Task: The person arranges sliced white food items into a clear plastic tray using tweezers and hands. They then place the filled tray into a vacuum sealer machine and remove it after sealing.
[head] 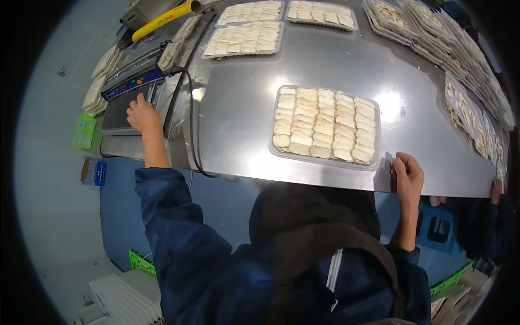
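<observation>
A clear plastic tray (273, 142) lies flat near the front edge of a steel table (239, 122), filled with rows of overlapping pale slices (323, 124). My left hand (143, 113) is over the right part of a dark tabletop sealing machine (122, 111) with small lights; whether its fingers grip anything is unclear. To the right of the tray, by the table edge, is my right hand (407, 170), fingers curled and touching no tray. Whether something small is between those fingers cannot be told.
Filled trays (243, 38) stand at the back, and stacked trays (438, 36) line the right side. A black cable (191, 118) loops over the table's left part. A yellow tube (166, 20) lies at the back left. Another person's hand (495, 191) is at far right, near a blue stool (438, 227).
</observation>
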Available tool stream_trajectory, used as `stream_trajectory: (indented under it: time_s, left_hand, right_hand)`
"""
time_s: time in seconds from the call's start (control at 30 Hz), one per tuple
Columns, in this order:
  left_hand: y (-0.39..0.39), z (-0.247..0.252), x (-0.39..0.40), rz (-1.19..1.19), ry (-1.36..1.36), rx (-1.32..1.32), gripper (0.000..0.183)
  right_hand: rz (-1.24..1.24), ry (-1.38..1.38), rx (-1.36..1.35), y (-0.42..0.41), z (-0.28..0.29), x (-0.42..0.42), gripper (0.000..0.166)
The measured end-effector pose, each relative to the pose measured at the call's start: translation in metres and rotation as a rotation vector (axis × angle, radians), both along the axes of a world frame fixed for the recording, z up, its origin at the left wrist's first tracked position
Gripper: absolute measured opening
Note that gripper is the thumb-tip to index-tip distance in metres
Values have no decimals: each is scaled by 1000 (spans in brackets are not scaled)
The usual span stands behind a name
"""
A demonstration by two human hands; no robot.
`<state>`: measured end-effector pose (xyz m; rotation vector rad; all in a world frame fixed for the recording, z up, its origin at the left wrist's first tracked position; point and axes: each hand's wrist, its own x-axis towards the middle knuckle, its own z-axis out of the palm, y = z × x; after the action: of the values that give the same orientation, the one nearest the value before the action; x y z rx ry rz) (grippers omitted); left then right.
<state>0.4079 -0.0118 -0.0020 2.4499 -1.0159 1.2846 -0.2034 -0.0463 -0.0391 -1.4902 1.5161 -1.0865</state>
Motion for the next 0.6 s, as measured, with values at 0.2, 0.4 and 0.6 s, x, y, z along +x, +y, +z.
stream_trajectory:
  time_s: [0.2, 0.4, 0.6]
  left_hand:
    - [-4, -3, -96, -686, 819, -311, 33]
    - [-14, -11, -217, -715, 1802, -175, 61]
    - [-20, -14, -247, -628, 1825, -122, 66]
  right_hand:
    - [340, -107, 152, -44, 8, 5, 29]
    - [494, -146, 411, -75, 22, 3, 28]
    - [541, -181, 470, -75, 14, 10, 25]
